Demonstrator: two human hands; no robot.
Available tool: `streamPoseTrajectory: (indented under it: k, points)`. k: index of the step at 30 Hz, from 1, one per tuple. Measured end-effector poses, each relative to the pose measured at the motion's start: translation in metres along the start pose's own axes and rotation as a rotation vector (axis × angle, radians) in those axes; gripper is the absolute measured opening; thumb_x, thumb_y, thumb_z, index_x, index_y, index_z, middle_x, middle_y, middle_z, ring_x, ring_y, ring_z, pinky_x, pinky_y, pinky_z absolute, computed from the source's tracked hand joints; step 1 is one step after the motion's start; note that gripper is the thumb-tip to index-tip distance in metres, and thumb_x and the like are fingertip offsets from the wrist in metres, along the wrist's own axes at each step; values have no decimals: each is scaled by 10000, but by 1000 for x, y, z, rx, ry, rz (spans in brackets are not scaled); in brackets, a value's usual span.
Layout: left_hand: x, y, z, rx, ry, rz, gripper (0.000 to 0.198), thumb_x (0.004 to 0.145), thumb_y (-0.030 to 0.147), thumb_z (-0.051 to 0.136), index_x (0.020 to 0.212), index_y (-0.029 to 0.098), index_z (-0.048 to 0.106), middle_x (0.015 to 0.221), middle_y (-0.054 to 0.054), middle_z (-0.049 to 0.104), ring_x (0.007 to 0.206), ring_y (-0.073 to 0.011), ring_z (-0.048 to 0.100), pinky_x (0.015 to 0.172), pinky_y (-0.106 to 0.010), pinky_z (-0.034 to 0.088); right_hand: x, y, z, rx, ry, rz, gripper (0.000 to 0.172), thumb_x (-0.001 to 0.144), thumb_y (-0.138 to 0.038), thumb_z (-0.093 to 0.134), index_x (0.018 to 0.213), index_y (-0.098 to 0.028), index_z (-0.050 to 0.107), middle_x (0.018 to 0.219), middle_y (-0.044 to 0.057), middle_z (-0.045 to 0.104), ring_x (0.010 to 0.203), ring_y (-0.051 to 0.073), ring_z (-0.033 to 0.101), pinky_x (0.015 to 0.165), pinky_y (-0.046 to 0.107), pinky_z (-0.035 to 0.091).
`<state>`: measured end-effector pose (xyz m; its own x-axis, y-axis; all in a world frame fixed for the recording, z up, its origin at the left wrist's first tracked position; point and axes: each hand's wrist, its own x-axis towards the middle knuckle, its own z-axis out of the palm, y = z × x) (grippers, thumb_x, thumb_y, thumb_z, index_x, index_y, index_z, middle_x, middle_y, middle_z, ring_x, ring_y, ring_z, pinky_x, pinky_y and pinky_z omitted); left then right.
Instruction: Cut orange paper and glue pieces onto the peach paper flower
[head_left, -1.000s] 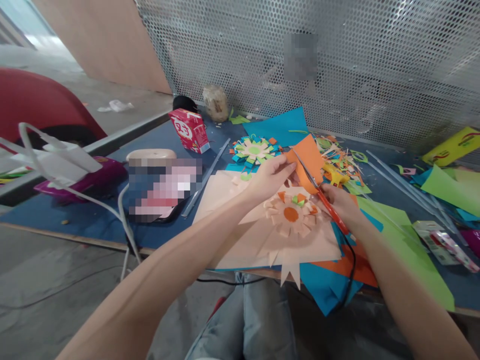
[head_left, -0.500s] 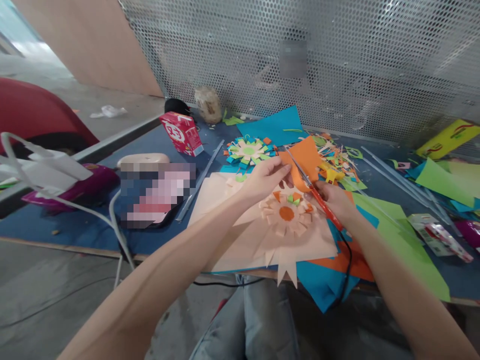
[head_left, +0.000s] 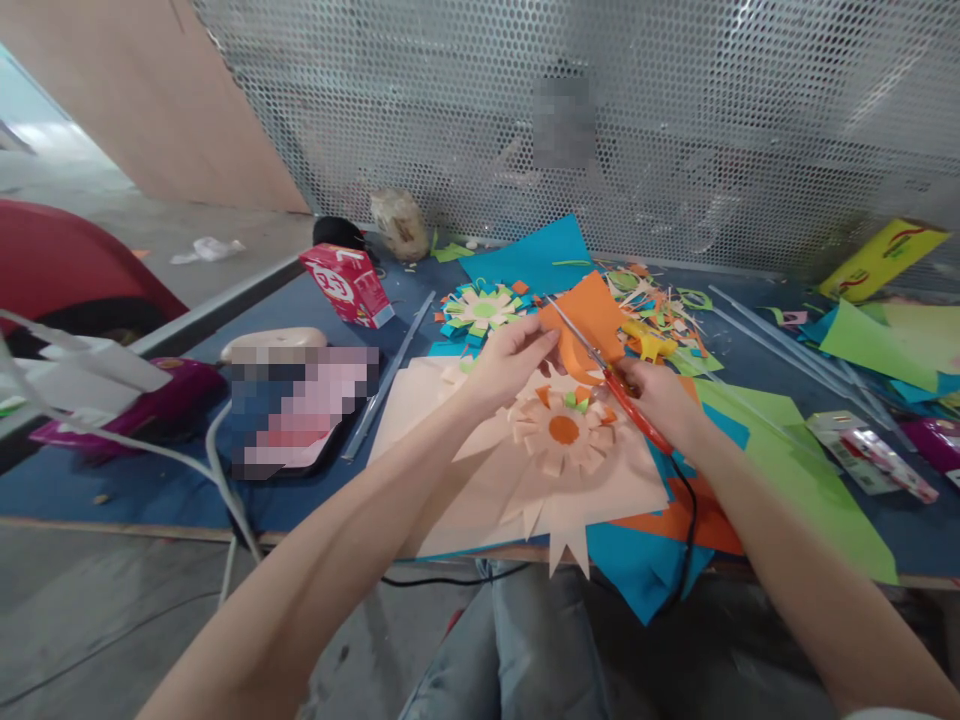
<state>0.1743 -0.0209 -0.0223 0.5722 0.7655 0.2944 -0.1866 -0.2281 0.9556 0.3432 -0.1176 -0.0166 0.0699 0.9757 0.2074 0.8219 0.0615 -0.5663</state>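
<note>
My left hand (head_left: 517, 362) pinches the left side of an orange paper sheet (head_left: 596, 305). Closed around red-handled scissors (head_left: 636, 408) is my right hand (head_left: 660, 395); the blades lie across the orange paper, pointing up and left. A curved orange strip hangs at the sheet's lower edge. Below both hands, a peach paper rosette (head_left: 564, 430) with an orange centre and notched tails lies on peach sheets (head_left: 450, 500). Behind my left hand sits a rosette with a green centre (head_left: 484, 310).
Blue paper (head_left: 532, 255), paper scraps (head_left: 667, 300) and a yellow glue gun (head_left: 649, 342) lie behind the hands. Green paper (head_left: 802, 470) is at the right. A red box (head_left: 347, 285), a phone (head_left: 307, 410) and white cables (head_left: 214, 440) are at the left. Perforated metal (head_left: 450, 110) stands behind the table.
The view has shifted slightly, so most things appear a little further left. Both hands keep their holds on the orange paper and scissors; the blades still lie across the paper.
</note>
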Motion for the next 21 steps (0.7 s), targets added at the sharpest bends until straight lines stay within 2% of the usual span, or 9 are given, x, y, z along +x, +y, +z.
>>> streamPoseTrajectory:
  k: [6,12,15,21]
  points:
    - [1,3,-3,23,-12,27,156,748,251,539,632,154,500,550,9,566,492,-82,544,469,-195,431,1,2,2,-2,16,-10,347,698,-518,527,609,-197,431,552,-24,457,512,98,384,477,233,267]
    - [0,2,-3,22,-38,17,146,732,266,523,634,160,502,525,7,584,486,-93,555,496,-215,435,1,3,2,54,41,10,372,700,-519,536,577,-205,378,521,-38,405,509,96,357,472,233,273]
    - [1,2,-4,62,-4,-2,136,743,266,513,658,159,511,537,-2,595,481,-100,568,472,-209,415,1,3,0,34,56,20,361,700,-493,555,576,-207,374,520,-38,409,499,94,353,470,235,267]
    - [8,-15,-12,495,116,-56,102,723,213,536,633,164,541,558,-3,607,466,-97,531,478,-204,384,-1,3,2,32,47,22,321,684,-453,581,597,-213,387,534,-36,443,482,96,371,454,238,225]
